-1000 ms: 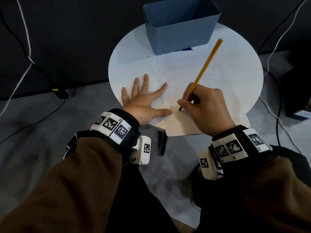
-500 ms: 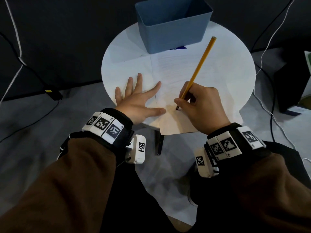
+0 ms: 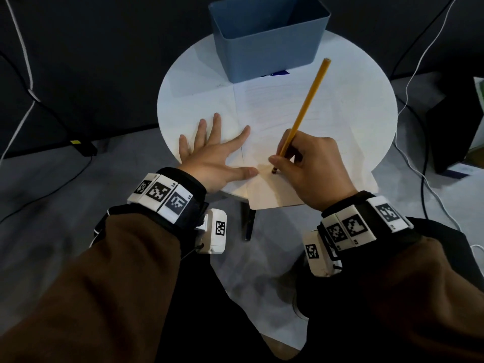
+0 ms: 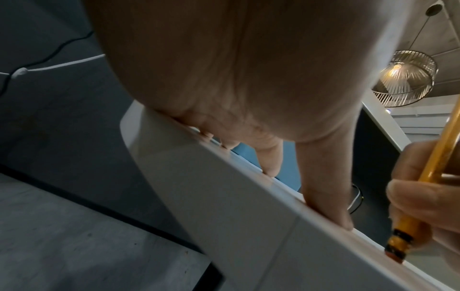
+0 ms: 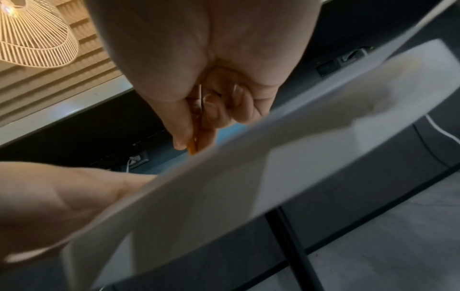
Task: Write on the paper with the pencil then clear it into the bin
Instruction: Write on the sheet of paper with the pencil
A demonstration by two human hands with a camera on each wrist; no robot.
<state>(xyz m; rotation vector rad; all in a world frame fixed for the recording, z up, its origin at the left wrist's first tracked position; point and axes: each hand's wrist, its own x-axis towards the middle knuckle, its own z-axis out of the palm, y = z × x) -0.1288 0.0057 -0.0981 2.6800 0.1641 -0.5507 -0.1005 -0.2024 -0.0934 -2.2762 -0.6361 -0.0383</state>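
A white paper (image 3: 267,111) lies on the round white table (image 3: 183,74), and its near edge hangs over the table's rim. My left hand (image 3: 214,155) rests flat on the paper's left part with fingers spread (image 4: 323,177). My right hand (image 3: 311,166) grips a yellow pencil (image 3: 304,106) that leans away to the upper right. The pencil's lower end (image 4: 398,250), a dark banded collar with a pinkish tip, touches the paper just right of my left thumb. In the right wrist view, curled fingers (image 5: 224,110) close around the pencil (image 5: 194,145). A blue bin (image 3: 269,43) stands at the table's far side.
Black and white cables (image 3: 408,82) run over the grey floor on both sides. A black power brick (image 3: 83,148) lies at the left and a dark box (image 3: 453,132) stands at the right. A black table leg (image 3: 248,221) shows below the paper.
Both hands keep their places and the pencil's lower end stays on the paper by my left thumb. Only the head view has shifted slightly.
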